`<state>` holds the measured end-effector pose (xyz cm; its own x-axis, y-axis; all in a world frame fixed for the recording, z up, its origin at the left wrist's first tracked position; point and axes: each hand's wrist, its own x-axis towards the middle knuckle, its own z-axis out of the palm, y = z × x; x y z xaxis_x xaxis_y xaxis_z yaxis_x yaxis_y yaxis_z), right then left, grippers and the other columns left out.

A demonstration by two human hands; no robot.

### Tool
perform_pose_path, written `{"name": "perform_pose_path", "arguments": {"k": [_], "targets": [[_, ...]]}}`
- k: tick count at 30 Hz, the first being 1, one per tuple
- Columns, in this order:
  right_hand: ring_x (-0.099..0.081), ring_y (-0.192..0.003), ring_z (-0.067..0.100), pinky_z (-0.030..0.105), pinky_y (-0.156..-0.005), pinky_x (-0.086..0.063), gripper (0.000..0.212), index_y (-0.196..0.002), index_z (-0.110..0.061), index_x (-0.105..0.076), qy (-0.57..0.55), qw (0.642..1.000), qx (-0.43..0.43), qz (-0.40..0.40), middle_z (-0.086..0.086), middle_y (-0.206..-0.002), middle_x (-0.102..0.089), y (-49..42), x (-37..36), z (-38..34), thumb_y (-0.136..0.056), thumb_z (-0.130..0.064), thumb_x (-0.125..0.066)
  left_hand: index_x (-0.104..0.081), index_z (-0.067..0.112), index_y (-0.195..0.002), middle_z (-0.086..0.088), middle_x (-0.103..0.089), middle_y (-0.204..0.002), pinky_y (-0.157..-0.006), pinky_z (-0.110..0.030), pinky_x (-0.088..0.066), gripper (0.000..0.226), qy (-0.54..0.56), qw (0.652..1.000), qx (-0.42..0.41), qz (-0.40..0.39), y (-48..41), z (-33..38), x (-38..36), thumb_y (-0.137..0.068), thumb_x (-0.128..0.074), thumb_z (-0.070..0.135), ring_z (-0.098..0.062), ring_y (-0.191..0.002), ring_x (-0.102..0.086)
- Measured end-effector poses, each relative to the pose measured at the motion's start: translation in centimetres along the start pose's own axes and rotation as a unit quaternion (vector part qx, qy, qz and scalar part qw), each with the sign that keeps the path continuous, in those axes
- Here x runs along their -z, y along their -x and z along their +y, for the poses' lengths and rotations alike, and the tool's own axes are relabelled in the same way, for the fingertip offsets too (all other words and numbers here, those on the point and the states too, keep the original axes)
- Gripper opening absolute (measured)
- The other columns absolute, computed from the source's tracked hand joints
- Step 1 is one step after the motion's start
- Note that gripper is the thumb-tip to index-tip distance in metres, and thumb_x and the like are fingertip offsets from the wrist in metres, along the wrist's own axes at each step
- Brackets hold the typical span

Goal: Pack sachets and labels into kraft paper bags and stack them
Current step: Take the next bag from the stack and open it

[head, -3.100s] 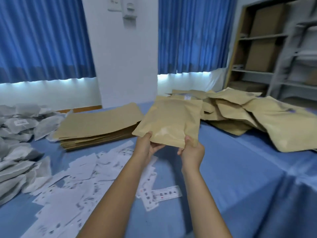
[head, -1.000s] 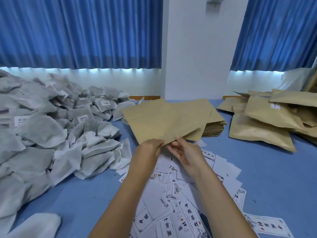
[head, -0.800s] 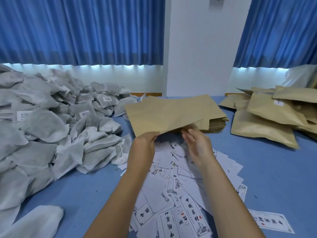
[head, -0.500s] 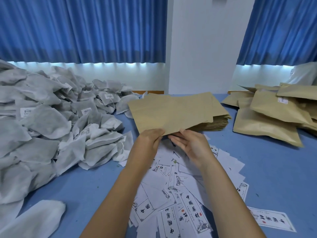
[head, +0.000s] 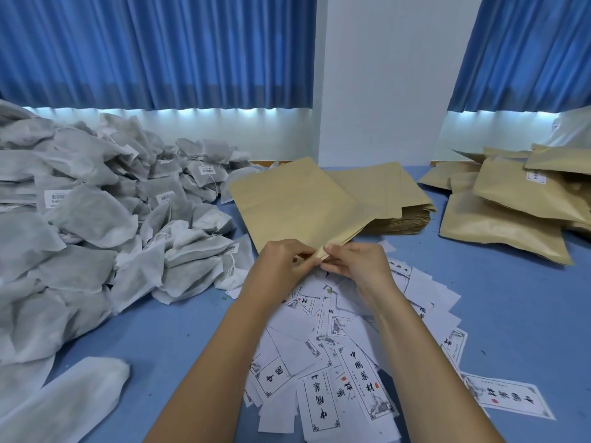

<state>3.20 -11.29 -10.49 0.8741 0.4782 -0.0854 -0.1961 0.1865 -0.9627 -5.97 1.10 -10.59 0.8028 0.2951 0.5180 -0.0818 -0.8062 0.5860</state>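
While the left hand (head: 281, 260) and right hand (head: 358, 263) are pinching the kraft bag (head: 294, 203) by its near edge above the labels (head: 335, 346), thumbs should be gently sliding its two layers apart.

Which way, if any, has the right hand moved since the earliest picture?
Yes, leftward. The right hand was to the right of the stack of empty bags; now it is in front of that stack.
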Motion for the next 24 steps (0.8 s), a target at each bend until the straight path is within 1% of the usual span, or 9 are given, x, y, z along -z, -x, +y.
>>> {"name": "perform_pose_path", "arguments": {"k": [3, 6, 8, 10, 12, 15, 19, 22, 24], "targets": [[-0.070, -0.067, 0.026, 0.027, -0.067, -0.059, 0.019, -0.062, -0.003, -0.068, 0.033, 0.999, 0.017, -0.015, 0.020, -0.074, -0.071, 0.2, -0.1, -0.1, -0.080, -0.001, -0.073, -0.076, 0.015, -0.093, 0.004, -0.073, -0.084, -0.075, -0.032, -0.050, 0.012, -0.005, 1.000, 0.006, -0.002, 0.1, 0.1, 0.1, -0.086, -0.066, 0.017, -0.009, -0.078, -0.064], [-0.071, -0.067, 0.022, 0.020, -0.064, -0.056, 0.017, -0.063, -0.003, -0.068, 0.059, 0.996, 0.040, -0.044, 0.016, -0.071, -0.072, 0.4, -0.4, -0.1, -0.078, 0.001, -0.073, -0.074, 0.017, -0.097, 0.001, -0.071, -0.079, -0.070, -0.035, -0.051, 0.021, -0.040, 0.999, 0.012, 0.012, 0.0, 0.4, 0.0, -0.084, -0.059, 0.010, -0.015, -0.072, -0.063], [-0.071, -0.072, 0.024, 0.026, -0.071, -0.058, 0.016, -0.064, -0.003, -0.067, 0.076, 0.994, 0.058, -0.047, 0.017, -0.074, -0.072, 0.5, -0.4, 0.1, -0.077, 0.001, -0.075, -0.074, 0.014, -0.095, -0.003, -0.069, -0.082, -0.071, -0.038, -0.050, 0.018, -0.050, 0.999, 0.007, 0.002, -0.2, 0.5, -0.2, -0.085, -0.060, 0.009, -0.019, -0.074, -0.061], [-0.069, -0.083, 0.031, 0.039, -0.082, -0.056, 0.012, -0.073, 0.000, -0.068, 0.126, 0.989, 0.072, -0.042, 0.021, -0.083, -0.072, 0.6, -0.2, 0.2, -0.076, -0.006, -0.078, -0.073, 0.009, -0.091, -0.006, -0.067, -0.084, -0.072, -0.040, -0.048, 0.013, -0.066, 0.998, 0.004, 0.004, -0.3, 0.3, -0.1, -0.086, -0.061, 0.010, -0.023, -0.076, -0.060], [-0.068, -0.095, 0.033, 0.048, -0.091, -0.052, 0.012, -0.086, 0.001, -0.070, 0.149, 0.984, 0.077, -0.056, 0.018, -0.091, -0.073, 0.7, -0.2, 0.0, -0.079, -0.007, -0.075, -0.072, 0.003, -0.087, -0.010, -0.066, -0.081, -0.071, -0.038, -0.045, 0.011, -0.076, 0.996, -0.003, 0.043, -0.3, 0.4, 0.0, -0.085, -0.062, 0.007, -0.026, -0.077, -0.059], [-0.065, -0.103, 0.033, 0.045, -0.095, -0.050, 0.010, -0.095, 0.000, -0.069, 0.131, 0.983, 0.089, -0.096, 0.018, -0.100, -0.071, 0.8, -0.7, -0.4, -0.087, 0.000, -0.062, -0.068, -0.005, -0.079, -0.015, -0.061, -0.074, -0.066, -0.029, -0.038, 0.007, -0.078, 0.991, -0.020, 0.106, -0.2, 1.4, -0.1, -0.079, -0.061, -0.006, -0.028, -0.074, -0.055], [-0.065, -0.089, 0.023, 0.034, -0.083, -0.055, 0.020, -0.091, -0.002, -0.066, 0.005, 0.994, 0.036, -0.099, 0.013, -0.085, -0.068, 1.2, -1.6, -0.5, -0.087, 0.004, -0.047, -0.064, -0.008, -0.073, -0.017, -0.058, -0.069, -0.065, -0.029, -0.036, 0.006, -0.093, 0.988, -0.084, 0.092, -0.4, 2.3, -0.1, -0.072, -0.061, -0.014, -0.030, -0.071, -0.053], [-0.063, -0.082, 0.025, 0.030, -0.074, -0.057, 0.022, -0.097, 0.008, -0.063, -0.028, 0.995, 0.029, -0.095, 0.018, -0.082, -0.064, 1.4, -1.9, -0.6, -0.090, 0.006, -0.042, -0.067, -0.007, -0.077, -0.015, -0.061, -0.074, -0.067, -0.028, -0.038, 0.005, -0.086, 0.987, -0.101, 0.087, -0.6, 2.1, 0.2, -0.074, -0.066, -0.011, -0.030, -0.074, -0.054], [-0.062, -0.076, 0.028, 0.030, -0.072, -0.059, 0.024, -0.089, 0.013, -0.062, -0.017, 0.997, 0.029, -0.076, 0.019, -0.077, -0.062, 1.5, -2.4, -0.6, -0.090, 0.011, -0.037, -0.069, -0.006, -0.084, -0.015, -0.063, -0.082, -0.071, -0.030, -0.040, 0.006, -0.091, 0.989, -0.086, 0.076, -0.5, 1.9, 0.0, -0.078, -0.067, -0.005, -0.031, -0.081, -0.055]]}}
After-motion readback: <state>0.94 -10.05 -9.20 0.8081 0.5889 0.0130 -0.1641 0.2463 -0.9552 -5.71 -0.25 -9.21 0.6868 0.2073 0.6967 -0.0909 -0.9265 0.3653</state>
